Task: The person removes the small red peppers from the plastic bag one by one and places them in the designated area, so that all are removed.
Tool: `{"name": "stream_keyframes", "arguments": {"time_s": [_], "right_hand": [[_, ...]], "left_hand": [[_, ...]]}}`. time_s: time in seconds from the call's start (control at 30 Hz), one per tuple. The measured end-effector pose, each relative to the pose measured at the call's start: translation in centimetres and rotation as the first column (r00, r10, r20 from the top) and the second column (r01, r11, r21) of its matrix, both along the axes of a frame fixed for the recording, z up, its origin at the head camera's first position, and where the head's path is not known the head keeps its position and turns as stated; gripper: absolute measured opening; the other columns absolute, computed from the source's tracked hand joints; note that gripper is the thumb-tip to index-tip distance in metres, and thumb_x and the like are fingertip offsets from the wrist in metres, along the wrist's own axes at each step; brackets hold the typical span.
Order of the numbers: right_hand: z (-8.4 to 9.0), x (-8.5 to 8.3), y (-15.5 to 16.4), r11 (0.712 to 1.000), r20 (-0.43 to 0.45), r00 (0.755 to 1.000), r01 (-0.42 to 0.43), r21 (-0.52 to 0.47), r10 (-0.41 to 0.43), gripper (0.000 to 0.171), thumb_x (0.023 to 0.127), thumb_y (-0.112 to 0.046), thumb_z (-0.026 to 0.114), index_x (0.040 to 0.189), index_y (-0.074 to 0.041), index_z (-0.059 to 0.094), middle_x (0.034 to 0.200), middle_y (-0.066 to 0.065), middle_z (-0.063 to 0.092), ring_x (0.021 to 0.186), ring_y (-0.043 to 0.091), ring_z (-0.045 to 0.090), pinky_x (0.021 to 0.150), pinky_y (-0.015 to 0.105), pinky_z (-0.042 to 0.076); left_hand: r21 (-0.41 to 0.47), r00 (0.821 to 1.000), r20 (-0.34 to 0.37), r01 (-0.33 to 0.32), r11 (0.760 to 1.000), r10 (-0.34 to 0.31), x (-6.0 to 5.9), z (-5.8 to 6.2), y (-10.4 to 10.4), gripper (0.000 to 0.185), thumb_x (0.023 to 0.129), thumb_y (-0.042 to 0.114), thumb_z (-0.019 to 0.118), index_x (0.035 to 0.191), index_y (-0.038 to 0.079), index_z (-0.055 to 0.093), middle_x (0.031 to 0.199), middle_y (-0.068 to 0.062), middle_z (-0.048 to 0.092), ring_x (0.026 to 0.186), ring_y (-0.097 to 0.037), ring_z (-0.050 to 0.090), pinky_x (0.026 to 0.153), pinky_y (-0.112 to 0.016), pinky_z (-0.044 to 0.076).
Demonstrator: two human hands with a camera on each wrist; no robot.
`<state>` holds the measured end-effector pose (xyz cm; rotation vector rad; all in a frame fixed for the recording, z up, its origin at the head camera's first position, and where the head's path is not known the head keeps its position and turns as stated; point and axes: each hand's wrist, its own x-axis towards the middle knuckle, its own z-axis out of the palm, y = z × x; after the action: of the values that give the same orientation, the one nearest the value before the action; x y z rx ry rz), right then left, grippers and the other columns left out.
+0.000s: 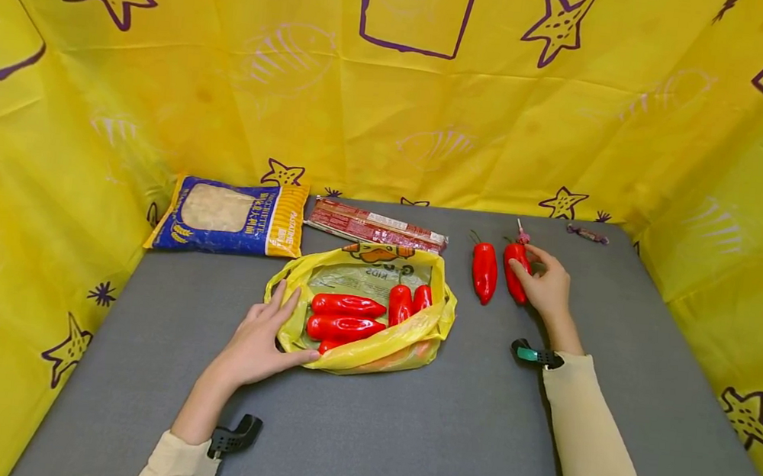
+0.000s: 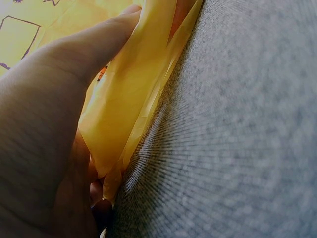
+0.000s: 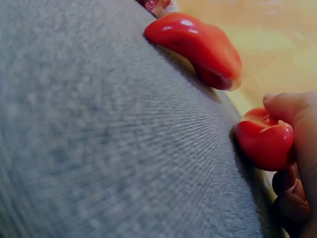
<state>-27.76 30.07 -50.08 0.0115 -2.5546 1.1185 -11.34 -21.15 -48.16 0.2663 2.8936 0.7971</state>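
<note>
A yellow plastic bag [image 1: 381, 272] lies open on the middle of the grey table [image 1: 403, 439] with several red peppers [image 1: 345, 317] inside. My left hand [image 1: 290, 329] holds the bag's left rim between thumb and fingers; in the left wrist view the thumb [image 2: 84, 54] presses the yellow plastic [image 2: 133, 99]. To the right of the bag, two more red peppers lie side by side. My right hand [image 1: 528, 271] grips the right one [image 1: 514, 272], its fingers [image 3: 297, 148] curled round that pepper [image 3: 265, 141]. The other loose pepper [image 1: 485, 272] [image 3: 198, 47] lies free just to its left.
A blue and yellow food packet [image 1: 228, 217] and a flat red packet [image 1: 376, 226] lie at the back of the table. A small wrapped sweet [image 1: 587, 233] sits at the back right. Yellow star-printed cloth [image 1: 395, 101] walls in three sides.
</note>
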Motion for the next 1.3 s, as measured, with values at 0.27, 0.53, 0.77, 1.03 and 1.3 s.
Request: {"name": "stream_keyframes", "arguments": {"time_s": [0.27,0.53,0.77,1.03,1.3], "right_hand": [[0.0,0.1,-0.7,0.998,-0.028,0.998,0.059,0.026,-0.059,0.05,0.098,-0.029,0.076,0.136,0.001,0.068,0.115,0.028,0.07,0.072,0.016,0.049,0.063,0.018,0.033],[0.2,0.5,-0.9,0.997,-0.017,0.997,0.079,0.004,-0.079,0.049,0.1,-0.03,0.071,0.137,0.002,0.067,0.116,0.028,0.068,0.092,0.036,0.057,0.073,0.025,0.037],[1.1,0.9,-0.7,0.995,-0.059,0.993,0.099,0.004,-0.098,0.046,0.1,-0.029,0.072,0.135,0.001,0.069,0.114,0.027,0.07,0.076,0.02,0.054,0.067,0.018,0.036],[5.3,1.5,-2.1,1.0,-0.107,0.994,0.008,-0.022,-0.01,0.047,0.101,-0.03,0.074,0.14,-0.006,0.067,0.118,0.021,0.068,0.048,-0.002,0.036,0.05,0.016,0.032],[9.5,2.3,-5.9,0.985,-0.157,0.974,-0.172,-0.027,0.166,0.044,0.1,-0.02,0.077,0.14,-0.005,0.067,0.118,0.021,0.065,0.053,0.004,0.041,0.055,0.015,0.035]], "left_hand": [[-0.003,1.0,-0.002,-0.001,1.0,0.001,0.0,0.0,0.0,0.119,0.083,0.076,0.074,0.171,0.016,0.022,0.179,-0.014,0.004,0.145,-0.046,0.034,0.111,-0.071,0.036],[-0.005,1.0,0.0,0.001,1.0,-0.001,0.0,0.1,0.0,0.119,0.083,0.076,0.074,0.171,0.016,0.021,0.179,-0.014,0.003,0.144,-0.045,0.035,0.111,-0.071,0.036],[0.001,1.0,-0.001,0.003,1.0,-0.003,0.2,-0.2,0.0,0.119,0.083,0.076,0.074,0.171,0.016,0.021,0.179,-0.014,0.004,0.143,-0.045,0.036,0.111,-0.07,0.037],[-0.002,1.0,0.002,0.001,1.0,-0.001,0.1,0.2,-0.1,0.119,0.083,0.076,0.074,0.171,0.015,0.021,0.179,-0.014,0.003,0.143,-0.046,0.035,0.111,-0.071,0.036],[0.0,1.0,0.005,0.002,1.0,-0.002,0.1,0.1,0.0,0.119,0.083,0.076,0.074,0.171,0.016,0.021,0.179,-0.014,0.003,0.143,-0.046,0.035,0.111,-0.071,0.036]]}}
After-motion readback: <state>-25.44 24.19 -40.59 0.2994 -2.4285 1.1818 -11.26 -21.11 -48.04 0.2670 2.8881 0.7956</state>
